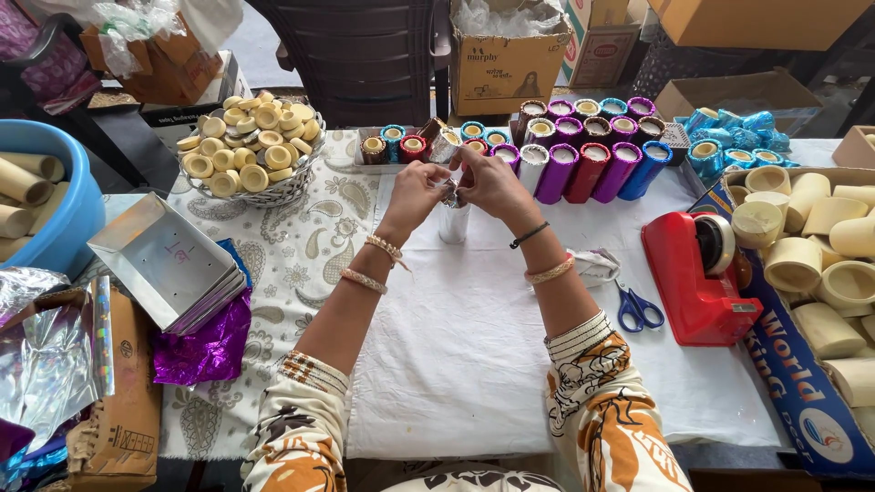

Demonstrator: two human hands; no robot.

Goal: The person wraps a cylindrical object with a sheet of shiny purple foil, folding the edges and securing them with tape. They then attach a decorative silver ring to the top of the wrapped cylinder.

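Head view looks down on a white cloth-covered table (474, 364) where both hands meet at the middle, a little towards the far side. The left hand (412, 193) and the right hand (489, 182) close their fingertips on the top end of a silver foil-wrapped tube (453, 217). The tube stands upright on the cloth, its long axis vertical, so most of it hangs just below the pinching fingers. Both hands are equally near it, one on each side, touching the crumpled foil at its top; neither is open.

Just beyond the hands runs a row of finished foil-wrapped cylinders in purple, red, blue and silver (583, 155), lying and standing along the far edge, close enough to crowd any move away from the body. To the far left sits a wire basket of pale yellow round caps (253, 146), and further left a blue plastic tub of cream cardboard tubes (36, 196). A stack of silver foil sheets (169, 260) with a purple foil sheet (205, 351) lies near left. On the right stand a red tape dispenser (697, 273) and blue-handled scissors (638, 308), well apart from the tube, and a printed cardboard box of bare cream tubes (811, 264) fills the right edge. The cloth nearer the body is bare.
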